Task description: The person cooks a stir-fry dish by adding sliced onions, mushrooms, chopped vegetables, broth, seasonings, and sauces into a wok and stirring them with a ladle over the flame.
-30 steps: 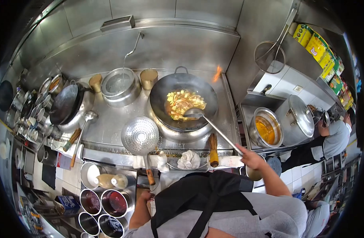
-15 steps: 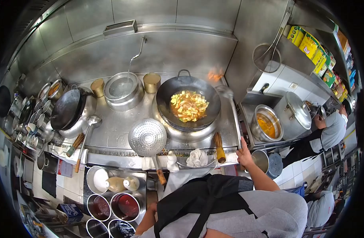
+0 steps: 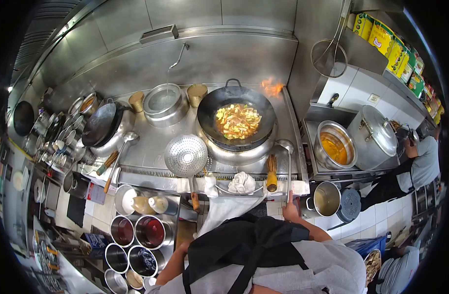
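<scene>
My right hand is closed around the handle end of a long ladle. The ladle's bowl rests low at the right side of the burner, apart from the wok. A black wok sits on the burner ring, holding yellow and orange-red chopped food. My left hand hangs low beside the dark apron, left of my body, and its fingers are hidden. A perforated skimmer with a wooden handle lies in front of the wok to the left.
Flames rise behind the wok's right edge. A bamboo brush and white cloth lie along the stove front. Sauce pots stand at lower left. Another person works at right, near a large lidded pot.
The ladle and my right hand have come down toward me, the ladle's bowl dropping from beside the wok's upper rim. The flames have grown. The whole view has shifted slightly.
</scene>
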Demonstrator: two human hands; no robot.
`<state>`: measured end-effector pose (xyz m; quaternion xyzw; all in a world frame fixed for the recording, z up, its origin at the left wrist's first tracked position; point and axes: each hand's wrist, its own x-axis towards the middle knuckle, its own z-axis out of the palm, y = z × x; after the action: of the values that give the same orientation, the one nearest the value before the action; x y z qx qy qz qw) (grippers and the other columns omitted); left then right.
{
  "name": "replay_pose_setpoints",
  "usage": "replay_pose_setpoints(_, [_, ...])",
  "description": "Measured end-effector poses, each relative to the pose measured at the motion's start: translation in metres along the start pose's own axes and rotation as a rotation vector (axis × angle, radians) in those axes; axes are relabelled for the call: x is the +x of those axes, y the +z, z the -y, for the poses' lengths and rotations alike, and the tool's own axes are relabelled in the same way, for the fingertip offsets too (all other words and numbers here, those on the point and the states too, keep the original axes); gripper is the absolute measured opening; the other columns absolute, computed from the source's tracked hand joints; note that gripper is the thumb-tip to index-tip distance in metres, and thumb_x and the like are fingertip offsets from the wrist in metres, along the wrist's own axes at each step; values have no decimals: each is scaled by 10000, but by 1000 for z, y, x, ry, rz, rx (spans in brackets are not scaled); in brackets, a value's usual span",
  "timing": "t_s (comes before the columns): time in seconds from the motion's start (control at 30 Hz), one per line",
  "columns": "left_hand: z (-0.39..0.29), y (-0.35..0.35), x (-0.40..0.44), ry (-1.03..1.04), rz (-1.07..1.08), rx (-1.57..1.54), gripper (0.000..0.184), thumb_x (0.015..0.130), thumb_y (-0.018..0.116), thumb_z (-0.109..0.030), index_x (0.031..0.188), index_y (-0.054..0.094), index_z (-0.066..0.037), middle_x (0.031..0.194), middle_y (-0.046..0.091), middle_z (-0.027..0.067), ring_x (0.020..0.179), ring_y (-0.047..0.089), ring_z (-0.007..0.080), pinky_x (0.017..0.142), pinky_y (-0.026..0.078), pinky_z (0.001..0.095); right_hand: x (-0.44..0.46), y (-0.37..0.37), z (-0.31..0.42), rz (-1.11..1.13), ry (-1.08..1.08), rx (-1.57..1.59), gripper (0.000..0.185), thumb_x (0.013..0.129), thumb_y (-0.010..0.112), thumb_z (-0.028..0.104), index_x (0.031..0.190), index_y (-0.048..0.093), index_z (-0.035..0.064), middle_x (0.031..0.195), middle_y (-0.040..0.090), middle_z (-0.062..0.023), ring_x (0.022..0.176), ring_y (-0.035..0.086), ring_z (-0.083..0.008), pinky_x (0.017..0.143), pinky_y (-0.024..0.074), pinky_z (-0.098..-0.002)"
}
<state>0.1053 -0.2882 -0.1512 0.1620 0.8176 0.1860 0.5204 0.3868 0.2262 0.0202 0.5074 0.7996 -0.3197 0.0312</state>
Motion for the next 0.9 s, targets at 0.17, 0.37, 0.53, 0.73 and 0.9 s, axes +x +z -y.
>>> replay_pose_setpoints(0.17, [-14,33,-29,41,70,44,322,773,738,-356,880,715,-53,814,685,134,747,640,213,696,507,365,23,-13,-33,30,-90,-186,953,839,628,146,1541,-18,138,1324,381,-329,1139,529,-486,949,470,-501])
replay_pose_setpoints(0.37, [-89,109,-98,465,-314,137,369,847,683,-380,848,680,-11,785,647,117,712,602,215,686,490,374,-30,-44,-6,238,-565,98,643,824,635,80,1417,389,96,1152,558,-201,1024,593,-384,890,494,-439])
replay_pose_setpoints(0.53, [-218,135,-145,200,9,-537,301,940,615,-274,1070,620,-3,859,636,60,787,582,116,669,493,314,-90,10,-5,960,-774,255,530,838,711,242,1289,503,59,1159,548,-207,1010,618,-280,846,511,-386])
replay_pose_setpoints(0.73, [-325,137,-169,482,67,-994,228,1001,516,-158,1204,552,-61,1078,630,41,966,626,146,820,530,300,-116,27,28,756,-675,444,336,880,676,182,1136,548,7,960,617,-150,855,626,-235,768,499,-334])
replay_pose_setpoints(0.9, [-268,112,-160,304,-315,-1013,232,982,540,-175,1192,599,-96,1118,626,13,1010,599,138,806,496,281,-134,0,76,1025,-314,884,197,906,609,73,1088,571,7,920,616,-20,828,586,-112,753,502,-297])
